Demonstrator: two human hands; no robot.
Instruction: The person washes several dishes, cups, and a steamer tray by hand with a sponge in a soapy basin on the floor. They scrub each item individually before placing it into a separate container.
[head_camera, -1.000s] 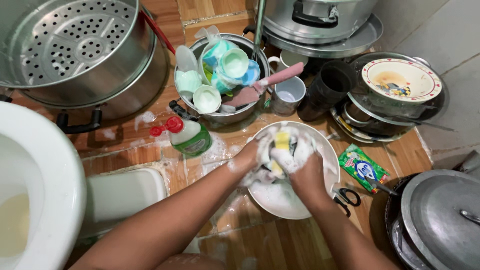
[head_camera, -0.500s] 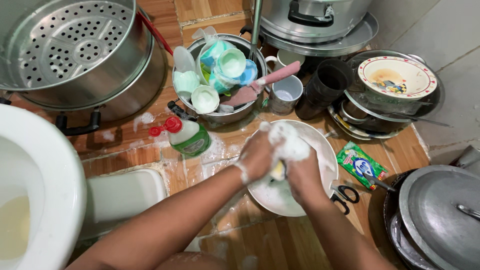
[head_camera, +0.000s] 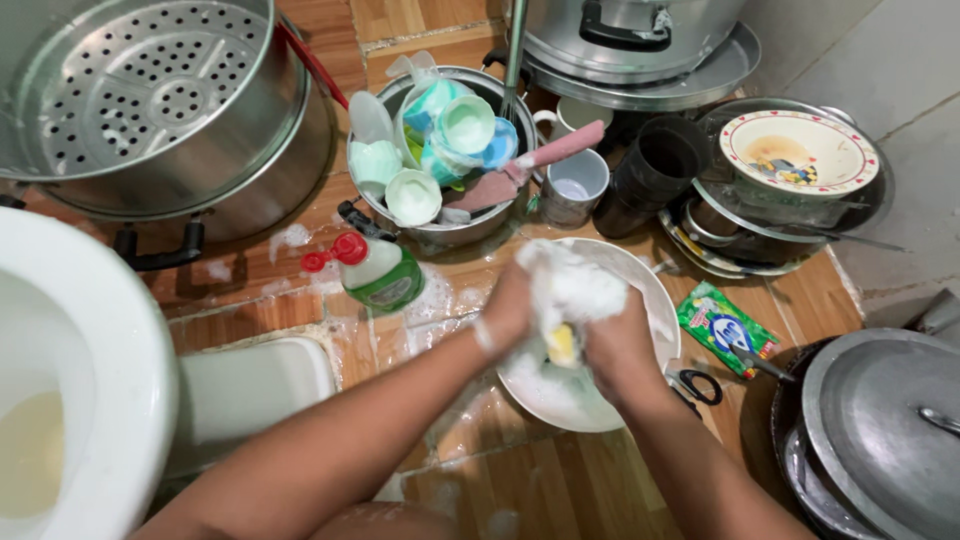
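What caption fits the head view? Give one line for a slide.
Both hands, left and right, squeeze a foamy yellow sponge over a white plate among pots.

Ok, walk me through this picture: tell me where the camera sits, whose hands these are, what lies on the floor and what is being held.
There is no machine here. The camera is worn on a person's head and looks down at that person's own two bare arms. The left hand and the right hand are pressed together around a yellow sponge buried in white foam, above a white plate that lies on the wet brown tiled floor. To the left lies a green dish soap bottle with a red cap. Behind it stands a metal pot full of pastel cups and spoons, and a big steamer pot stands at top left. To the right lie a green sachet, black scissors, stacked dirty dishes and a grey lid.
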